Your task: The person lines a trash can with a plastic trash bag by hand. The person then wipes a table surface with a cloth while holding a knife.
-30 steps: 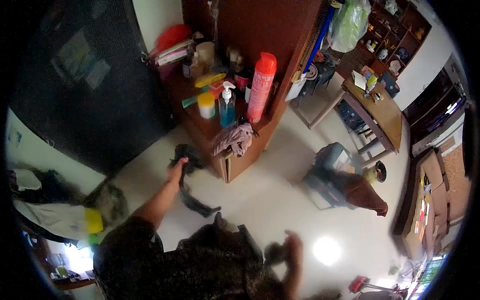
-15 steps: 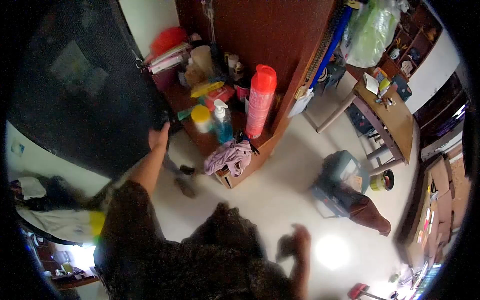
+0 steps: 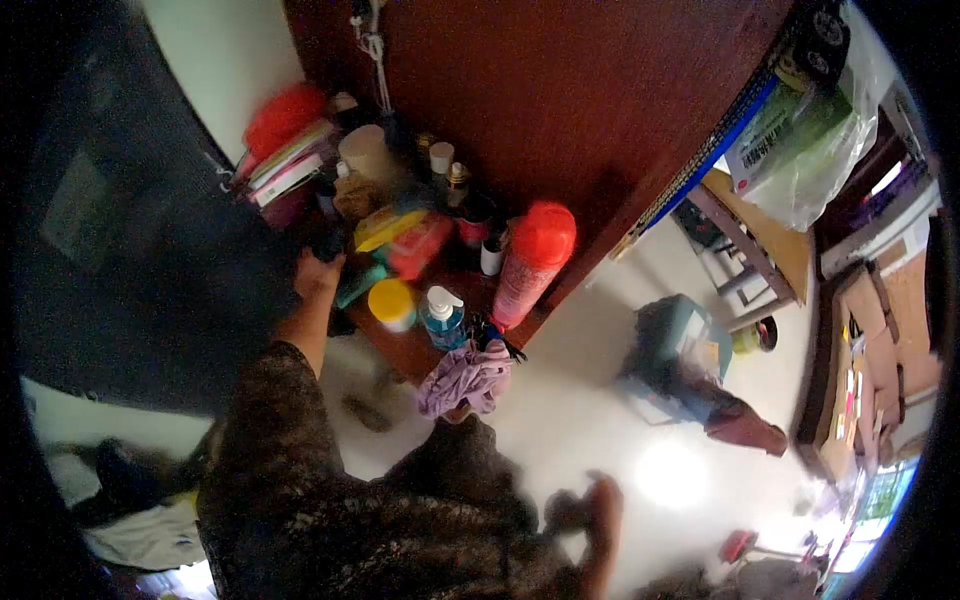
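Note:
My left hand (image 3: 318, 277) reaches forward to the left edge of the cabinet top. Its fingers are closed around a small black object (image 3: 328, 243) whose kind I cannot make out. Close by on the cabinet are a green packet (image 3: 361, 287), a yellow-lidded jar (image 3: 391, 303), a blue pump bottle (image 3: 442, 315) and a yellow packet (image 3: 388, 230). My right hand (image 3: 604, 505) hangs low at my right side, blurred. A dark shape (image 3: 566, 511) shows beside its fingers, and I cannot tell whether it is held or a shadow.
A red spray can (image 3: 535, 265) and a crumpled mauve cloth (image 3: 465, 380) are at the cabinet's front right. Behind rises a brown wooden panel (image 3: 560, 90); a dark door (image 3: 120, 250) stands left. On the floor to the right is a grey-blue stool (image 3: 670, 345) with brown cloth.
The view has moved closer to the cabinet and turned slightly. My left hand, with the black object, now lies nearer the packets. My right hand remains low at my side.

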Action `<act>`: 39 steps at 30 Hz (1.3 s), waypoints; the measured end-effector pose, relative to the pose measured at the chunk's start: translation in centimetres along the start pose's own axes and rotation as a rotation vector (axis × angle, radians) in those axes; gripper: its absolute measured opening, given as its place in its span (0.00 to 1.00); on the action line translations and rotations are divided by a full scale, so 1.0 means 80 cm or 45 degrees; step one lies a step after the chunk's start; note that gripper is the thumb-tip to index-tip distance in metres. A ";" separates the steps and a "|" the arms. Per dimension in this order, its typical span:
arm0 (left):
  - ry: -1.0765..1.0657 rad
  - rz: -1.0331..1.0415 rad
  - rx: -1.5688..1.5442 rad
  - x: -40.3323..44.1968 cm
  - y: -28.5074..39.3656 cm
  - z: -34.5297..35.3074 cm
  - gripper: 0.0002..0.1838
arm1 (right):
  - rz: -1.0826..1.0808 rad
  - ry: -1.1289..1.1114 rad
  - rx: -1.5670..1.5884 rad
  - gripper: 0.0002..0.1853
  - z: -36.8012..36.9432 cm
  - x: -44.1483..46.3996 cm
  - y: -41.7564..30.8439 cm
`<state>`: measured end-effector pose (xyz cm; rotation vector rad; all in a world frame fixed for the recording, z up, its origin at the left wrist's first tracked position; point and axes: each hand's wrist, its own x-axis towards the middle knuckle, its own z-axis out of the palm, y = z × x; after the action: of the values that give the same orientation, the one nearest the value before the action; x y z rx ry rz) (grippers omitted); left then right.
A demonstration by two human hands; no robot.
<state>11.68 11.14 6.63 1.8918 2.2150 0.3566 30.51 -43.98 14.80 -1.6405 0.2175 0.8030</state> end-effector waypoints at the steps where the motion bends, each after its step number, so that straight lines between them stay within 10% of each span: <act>1: 0.014 0.044 -0.010 0.007 -0.004 0.017 0.44 | 0.012 0.029 0.015 0.15 0.006 -0.002 0.003; 12: 0.131 0.260 -0.019 -0.019 0.012 -0.035 0.52 | -0.258 0.096 -0.110 0.13 0.002 -0.019 0.035; 21: 0.216 0.300 -1.127 -0.221 0.022 -0.152 0.24 | -0.070 0.144 0.347 0.13 -0.073 -0.038 0.061; 25: 0.318 1.089 -1.321 -0.387 0.052 -0.180 0.24 | -0.092 0.177 0.267 0.13 -0.122 -0.055 0.070; 27: -0.059 1.349 -1.864 -0.496 0.075 -0.182 0.22 | -0.127 0.169 0.245 0.14 -0.152 -0.063 0.081; 32: -1.541 1.236 -1.335 -0.690 0.112 -0.176 0.28 | -0.365 0.117 0.279 0.18 -0.231 -0.086 0.096; 34: -2.007 1.158 -1.151 -0.751 0.131 -0.163 0.22 | -0.406 0.092 0.267 0.19 -0.269 -0.110 0.095; 35: -2.421 0.706 -1.124 -0.787 0.145 -0.170 0.16 | -0.464 0.034 0.215 0.20 -0.285 -0.119 0.097; 39: -2.742 0.729 -0.851 -0.893 0.181 -0.154 0.10 | -0.544 0.077 0.228 0.30 -0.333 -0.153 0.115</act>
<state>32.60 -57.87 22.86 1.0627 0.0699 -0.5870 26.41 -74.41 15.61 -1.4719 -0.0212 0.3975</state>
